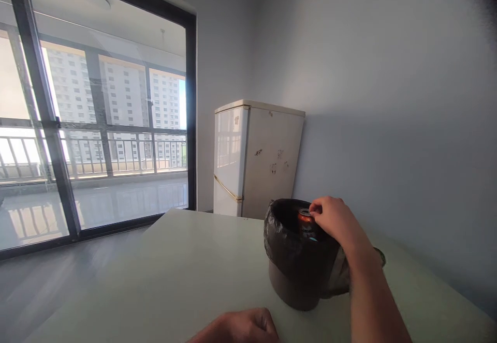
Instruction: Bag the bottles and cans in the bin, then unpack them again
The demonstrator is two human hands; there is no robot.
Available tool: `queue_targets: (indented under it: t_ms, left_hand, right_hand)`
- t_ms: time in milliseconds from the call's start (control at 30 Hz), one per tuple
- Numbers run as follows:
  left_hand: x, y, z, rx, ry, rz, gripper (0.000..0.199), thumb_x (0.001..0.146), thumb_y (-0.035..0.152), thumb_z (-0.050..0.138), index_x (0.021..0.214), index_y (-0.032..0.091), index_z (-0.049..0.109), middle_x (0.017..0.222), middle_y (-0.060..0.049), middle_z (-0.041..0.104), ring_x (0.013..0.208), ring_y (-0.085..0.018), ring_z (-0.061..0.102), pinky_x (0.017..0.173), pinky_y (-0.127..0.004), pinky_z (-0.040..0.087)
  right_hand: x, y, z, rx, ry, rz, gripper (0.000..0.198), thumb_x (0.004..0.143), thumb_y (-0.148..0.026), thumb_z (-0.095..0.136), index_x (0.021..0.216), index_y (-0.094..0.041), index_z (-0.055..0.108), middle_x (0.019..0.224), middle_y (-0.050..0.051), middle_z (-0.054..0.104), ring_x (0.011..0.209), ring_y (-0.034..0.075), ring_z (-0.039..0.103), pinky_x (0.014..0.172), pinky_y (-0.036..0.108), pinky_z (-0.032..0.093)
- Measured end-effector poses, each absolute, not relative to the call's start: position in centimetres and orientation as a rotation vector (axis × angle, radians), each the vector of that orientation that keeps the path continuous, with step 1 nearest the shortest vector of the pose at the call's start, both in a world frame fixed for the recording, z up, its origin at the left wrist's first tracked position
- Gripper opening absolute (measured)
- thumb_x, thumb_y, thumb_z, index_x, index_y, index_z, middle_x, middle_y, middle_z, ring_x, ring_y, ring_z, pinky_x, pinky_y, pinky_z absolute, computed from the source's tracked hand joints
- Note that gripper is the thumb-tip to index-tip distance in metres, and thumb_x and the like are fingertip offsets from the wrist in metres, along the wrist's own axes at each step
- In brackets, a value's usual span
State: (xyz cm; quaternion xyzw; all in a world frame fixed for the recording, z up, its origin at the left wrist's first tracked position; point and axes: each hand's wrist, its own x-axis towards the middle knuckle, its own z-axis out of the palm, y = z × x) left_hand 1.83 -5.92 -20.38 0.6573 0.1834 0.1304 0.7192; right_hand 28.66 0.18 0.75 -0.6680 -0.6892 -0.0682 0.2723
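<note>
My right hand (330, 216) reaches over the rim of a dark trash bin (285, 283) and pinches the top of a red and dark drink can (306, 218). The can is upright inside the bin's mouth, its lower part hidden. A black plastic bag (283, 244) lines the bin and folds down over its outside. At the bottom edge of the view my left hand (250, 325) rests on the white table (202, 265), its fingers curled closed with nothing visible in them. It is apart from the bin.
Partly behind my right forearm, a greenish rounded end of something (380, 256) shows beside the bin. Beyond the table stands an old white refrigerator (272, 162). A bare wall (399, 141) runs along the right, and a glass sliding door (128, 125) is at the left.
</note>
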Motion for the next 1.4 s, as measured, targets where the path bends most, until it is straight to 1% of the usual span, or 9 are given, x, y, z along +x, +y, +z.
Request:
queue_targets:
  t_ms: [200,333,500,833,933,1067,1167,1267,1400]
  left_hand:
    - [3.0,-6.2,-21.5,1.03,0.249,0.603,0.069,0.076,0.039,0.083,0.044,0.02,0.025,0.045,0.008,0.019,0.041,-0.004,0.02,0.046,-0.027,0.013]
    - [3.7,-5.6,-22.1,0.94,0.179,0.732,0.072,0.079,0.039,0.082,0.048,0.021,0.02,0.046,0.01,0.015,0.039,-0.002,0.014,0.043,-0.024,0.01]
    - [3.4,-4.9,-21.7,0.896,0.273,0.895,0.064,0.088,0.049,0.072,0.052,0.021,0.026,0.047,0.01,0.021,0.041,-0.004,0.017,0.043,-0.023,0.012]
    - [3.1,-4.9,-21.0,0.864,0.352,0.93,0.044,0.095,0.048,0.063,0.068,0.018,0.046,0.056,0.009,0.025,0.047,-0.006,0.018,0.045,-0.022,0.015]
    - [3.3,-4.9,-21.0,0.845,0.442,0.946,0.041,0.095,0.05,0.064,0.075,0.017,0.051,0.056,0.009,0.027,0.047,-0.006,0.019,0.044,-0.021,0.017]
    - [3.3,-4.0,-21.1,0.819,0.546,0.994,0.04,0.094,0.053,0.066,0.081,0.015,0.059,0.059,0.006,0.041,0.045,-0.005,0.028,0.043,-0.02,0.021]
    - [3.0,-2.3,-19.9,0.741,0.644,0.985,0.039,0.093,0.052,0.068,0.093,0.013,0.066,0.075,0.0,0.059,0.053,-0.006,0.046,0.046,-0.018,0.031]
    - [2.7,-0.1,-16.9,0.708,0.843,0.892,0.047,0.094,0.058,0.062,0.092,0.012,0.069,0.089,-0.008,0.069,0.066,-0.012,0.06,0.054,-0.022,0.044]
    - [3.5,2.6,-12.2,0.895,0.885,0.811,0.042,0.087,0.053,0.073,0.084,0.011,0.072,0.082,-0.012,0.072,0.071,-0.019,0.066,0.067,-0.031,0.052]
  right_hand:
    - [29.7,-2.3,2.3,-1.725,-1.699,-0.315,0.012,0.082,-0.02,0.062,0.078,-0.024,0.073,0.078,0.002,0.073,0.067,0.019,0.063,0.063,0.031,0.041]
    - [30.5,-4.0,3.2,-1.63,-1.611,-0.342,0.009,0.081,-0.025,0.063,0.076,-0.025,0.071,0.072,0.002,0.07,0.063,0.019,0.061,0.063,0.032,0.042]
    - [30.5,-6.5,4.1,-1.517,-1.489,-0.423,0.007,0.08,-0.029,0.066,0.078,-0.024,0.069,0.068,0.002,0.067,0.063,0.02,0.061,0.065,0.035,0.044]
    - [27.8,-10.5,5.7,-1.332,-1.33,-0.438,0.008,0.084,-0.019,0.066,0.088,-0.023,0.072,0.07,0.001,0.067,0.065,0.016,0.063,0.07,0.029,0.047]
    - [28.8,-12.1,6.1,-1.366,-1.372,-0.413,0.008,0.089,-0.027,0.063,0.09,-0.026,0.071,0.074,0.003,0.068,0.068,0.02,0.064,0.072,0.034,0.048]
    - [34.3,-11.3,5.4,-1.666,-1.563,-0.185,0.017,0.089,-0.042,0.062,0.096,-0.03,0.073,0.088,0.008,0.074,0.074,0.029,0.067,0.069,0.042,0.05]
    - [39.6,-7.6,3.4,-1.893,-1.685,0.015,0.027,0.081,-0.044,0.066,0.101,-0.028,0.075,0.097,0.008,0.076,0.086,0.031,0.07,0.075,0.043,0.054]
    - [42.5,-3.7,0.8,-1.982,-1.965,0.411,0.035,0.076,-0.052,0.069,0.092,-0.023,0.076,0.101,0.01,0.077,0.096,0.032,0.07,0.078,0.04,0.056]
    - [41.9,-1.5,-1.1,-1.728,-2.144,1.044,0.032,0.075,-0.044,0.067,0.097,-0.023,0.076,0.103,0.006,0.077,0.097,0.027,0.07,0.071,0.03,0.056]
